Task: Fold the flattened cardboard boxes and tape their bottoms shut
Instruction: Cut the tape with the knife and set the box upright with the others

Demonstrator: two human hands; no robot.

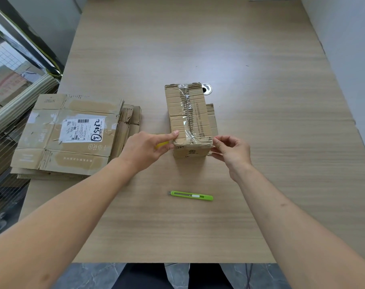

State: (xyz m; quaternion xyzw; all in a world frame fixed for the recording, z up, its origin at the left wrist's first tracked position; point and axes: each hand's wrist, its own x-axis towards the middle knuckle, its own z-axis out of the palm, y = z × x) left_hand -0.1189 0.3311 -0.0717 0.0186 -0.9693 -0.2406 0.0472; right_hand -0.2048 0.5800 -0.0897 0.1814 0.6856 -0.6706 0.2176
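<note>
A small folded cardboard box (200, 113) stands in the middle of the table with its closed flaps facing up. A strip of clear tape (185, 105) runs along the seam between the flaps. My left hand (144, 147) holds the box's near left corner, forefinger on the top edge and thumb against the side. My right hand (233, 151) pinches the near right corner with curled fingers. A stack of flattened cardboard boxes (68, 132) lies at the left of the table, the top one bearing a white shipping label.
A green utility knife (191, 195) lies on the wooden table (198, 49) in front of the box. A yellow object (161, 144) shows partly behind my left hand. A metal cable grommet (207, 88) sits behind the box. A railing runs along the left.
</note>
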